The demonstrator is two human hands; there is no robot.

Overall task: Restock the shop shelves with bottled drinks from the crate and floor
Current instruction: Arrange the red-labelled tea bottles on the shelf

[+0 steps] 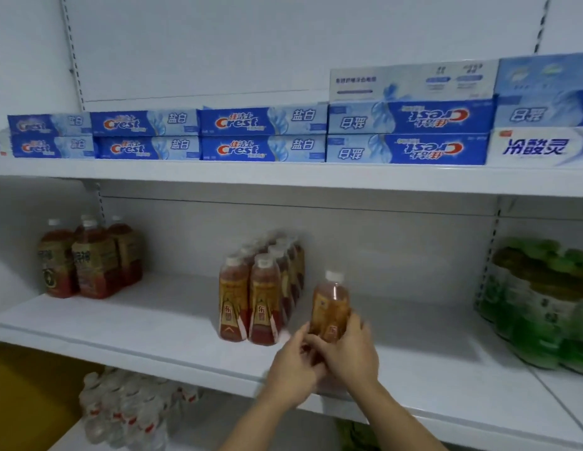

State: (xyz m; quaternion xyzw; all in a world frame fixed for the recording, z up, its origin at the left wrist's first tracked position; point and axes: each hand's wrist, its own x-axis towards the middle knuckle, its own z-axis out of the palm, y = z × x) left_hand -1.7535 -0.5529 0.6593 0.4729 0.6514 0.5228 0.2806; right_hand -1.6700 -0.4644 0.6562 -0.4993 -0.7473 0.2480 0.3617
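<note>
Lowest and nearest, shrink-wrapped water bottles (127, 415) sit under the middle shelf (153, 323). Above that shelf's front edge, the left hand (293, 369) and right hand (348, 356) both grip one amber drink bottle (331, 304), fingers curled round its lower half. It is upright, white cap up; its base is hidden. Just left stands a double row of the same drinks (261, 294). Further off are bigger tea bottles (88, 262) far left and green bottles (540, 307) far right. Toothpaste boxes (264, 135) line the upper shelf.
</note>
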